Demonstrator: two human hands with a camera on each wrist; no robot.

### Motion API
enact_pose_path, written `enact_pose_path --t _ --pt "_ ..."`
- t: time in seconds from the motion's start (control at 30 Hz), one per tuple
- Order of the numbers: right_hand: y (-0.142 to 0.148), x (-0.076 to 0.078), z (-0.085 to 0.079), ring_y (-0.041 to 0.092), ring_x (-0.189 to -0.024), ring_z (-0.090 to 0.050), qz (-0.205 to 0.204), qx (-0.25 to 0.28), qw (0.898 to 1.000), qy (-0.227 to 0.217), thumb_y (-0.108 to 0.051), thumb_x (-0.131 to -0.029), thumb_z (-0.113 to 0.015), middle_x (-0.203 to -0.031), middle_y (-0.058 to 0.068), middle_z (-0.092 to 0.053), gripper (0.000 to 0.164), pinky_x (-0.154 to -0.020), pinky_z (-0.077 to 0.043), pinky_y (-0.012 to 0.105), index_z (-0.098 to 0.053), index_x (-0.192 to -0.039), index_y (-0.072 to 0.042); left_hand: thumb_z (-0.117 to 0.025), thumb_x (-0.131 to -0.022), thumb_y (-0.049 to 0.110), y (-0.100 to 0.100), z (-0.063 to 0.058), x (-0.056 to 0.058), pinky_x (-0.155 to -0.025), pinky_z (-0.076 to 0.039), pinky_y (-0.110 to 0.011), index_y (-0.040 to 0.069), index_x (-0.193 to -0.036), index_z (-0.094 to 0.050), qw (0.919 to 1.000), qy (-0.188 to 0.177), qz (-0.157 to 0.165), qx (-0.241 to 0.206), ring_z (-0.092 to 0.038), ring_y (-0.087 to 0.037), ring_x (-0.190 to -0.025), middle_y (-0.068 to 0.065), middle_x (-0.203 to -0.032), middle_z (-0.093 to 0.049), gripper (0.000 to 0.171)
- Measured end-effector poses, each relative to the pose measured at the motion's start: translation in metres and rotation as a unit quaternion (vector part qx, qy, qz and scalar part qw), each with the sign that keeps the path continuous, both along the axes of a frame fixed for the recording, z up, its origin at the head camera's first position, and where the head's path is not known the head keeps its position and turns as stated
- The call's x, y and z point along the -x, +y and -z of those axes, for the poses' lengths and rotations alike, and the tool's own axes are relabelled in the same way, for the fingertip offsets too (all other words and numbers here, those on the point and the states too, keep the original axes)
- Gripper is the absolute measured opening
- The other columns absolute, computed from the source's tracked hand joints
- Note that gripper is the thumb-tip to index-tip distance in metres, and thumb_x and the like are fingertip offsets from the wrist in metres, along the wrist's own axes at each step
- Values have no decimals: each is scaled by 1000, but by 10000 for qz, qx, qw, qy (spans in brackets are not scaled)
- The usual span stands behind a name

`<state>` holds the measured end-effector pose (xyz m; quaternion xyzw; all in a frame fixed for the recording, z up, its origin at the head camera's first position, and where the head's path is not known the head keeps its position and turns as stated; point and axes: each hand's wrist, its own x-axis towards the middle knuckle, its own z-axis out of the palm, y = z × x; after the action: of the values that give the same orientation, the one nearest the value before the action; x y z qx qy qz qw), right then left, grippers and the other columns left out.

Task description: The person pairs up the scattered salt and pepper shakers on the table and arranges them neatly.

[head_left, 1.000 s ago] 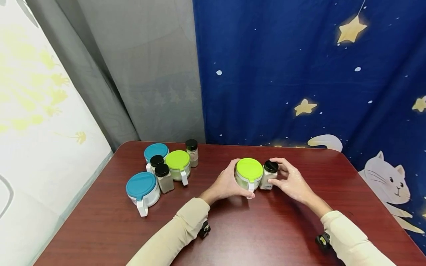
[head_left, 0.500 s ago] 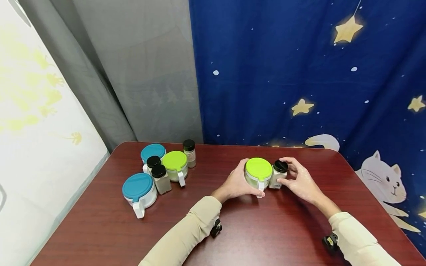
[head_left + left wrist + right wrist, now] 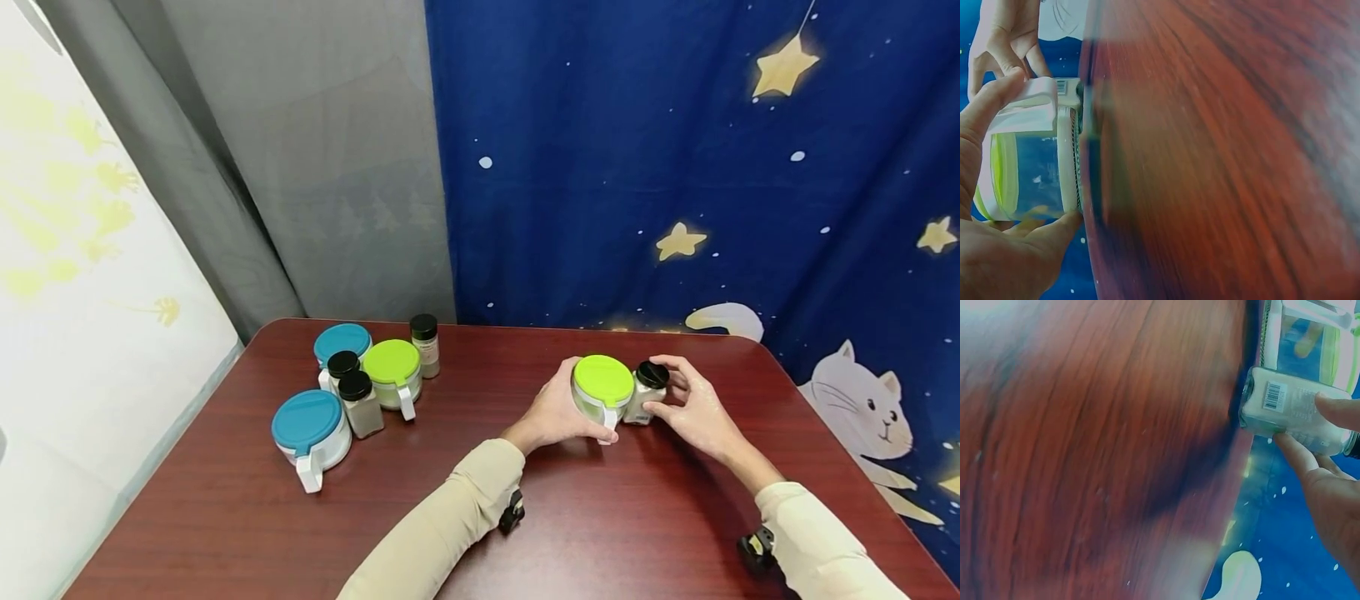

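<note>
My left hand (image 3: 558, 411) grips the green-lidded jar (image 3: 603, 381), right hand (image 3: 699, 410) pinches the black-capped bottle (image 3: 640, 405); best hold both upright, side pressure light and even.

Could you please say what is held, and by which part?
Left hand: a green-lidded jar, by side and handle; right hand: a black-capped bottle, by body.
</note>
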<state>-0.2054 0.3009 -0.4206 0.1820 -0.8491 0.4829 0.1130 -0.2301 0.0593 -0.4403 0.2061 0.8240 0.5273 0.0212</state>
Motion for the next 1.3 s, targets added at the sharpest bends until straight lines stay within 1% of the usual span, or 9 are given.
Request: enact_pose_path --t 0.17,0.3,0.43,0.7,0.83,0.93,1.07,1.17,1.3 --pt "3 0 1 3 -109 -59 83 -62 9999 88 15 -79 -79 -127 30 -60 69 -84 -49 13 -48 -138 1 -104 -53 25 6 1 2 -93 -46 -27 17 -146 -42 9999 -106 -19 -24 -56 -9 -106 8 -122 -59 113" --pt "6 -1 1 -1 -108 -58 67 -19 9999 86 16 -79 -79 -126 31 -60 69 -83 -50 13 -48 -138 2 -105 -52 24 10 1 2 -93 -46 -28 16 -146 -42 9998 -189 -44 -72 -56 -10 -105 8 -121 -59 113" --pt "9 -1 2 -2 -107 -57 50 -70 9999 113 17 -78 -79 -126 32 -59 69 -83 -49 13 -48 -138 4 -105 -52 22 14 3 2 -93 -46 -27 16 -145 -42 9996 -240 -22 -116 -56 -9 -105 8 -121 -59 113" --pt "15 0 4 -4 -105 -57 -34 -8 9998 191 22 -77 -76 -125 34 -59 69 -82 -50 13 -46 -137 6 -105 -52 20 22 8 5 -92 -46 -25 14 -144 -42 9997 -154 44 -187 -56 -8 -104 8 -121 -58 111" --pt "20 2 4 -4 -106 -56 -106 65 9997 223 26 -77 -72 -124 36 -57 70 -81 -51 14 -43 -137 7 -104 -53 19 29 11 9 -92 -46 -24 15 -144 -41 9997 -89 142 -156 -55 -8 -105 7 -123 -56 111" --pt "21 4 5 -3 -106 -56 -130 116 9996 236 29 -76 -69 -123 36 -56 70 -80 -51 15 -41 -137 9 -104 -53 20 34 11 11 -92 -45 -25 16 -145 -40 9998 -101 130 -99 -54 -8 -106 7 -123 -54 111" --pt "22 6 4 -2 -104 -56 -5 69 9998 201 29 -78 -67 -122 36 -55 69 -78 -51 14 -39 -137 9 -103 -55 20 40 10 14 -92 -46 -25 16 -145 -38 9999 -149 75 -20 -54 -9 -105 5 -123 -54 111" --pt "23 7 4 -3 -103 -55 117 22 9998 164 27 -79 -68 -122 36 -55 68 -79 -50 13 -38 -138 8 -103 -56 20 43 9 17 -92 -45 -25 16 -146 -38 9998 -161 100 -3 -54 -9 -105 5 -123 -55 112" --pt "25 8 5 -4 -104 -55 133 38 9999 98 26 -81 -67 -124 36 -54 68 -81 -49 12 -37 -140 6 -103 -56 20 43 9 20 -92 -46 -26 18 -147 -38 9997 -193 125 26 -56 -9 -103 6 -120 -58 112"
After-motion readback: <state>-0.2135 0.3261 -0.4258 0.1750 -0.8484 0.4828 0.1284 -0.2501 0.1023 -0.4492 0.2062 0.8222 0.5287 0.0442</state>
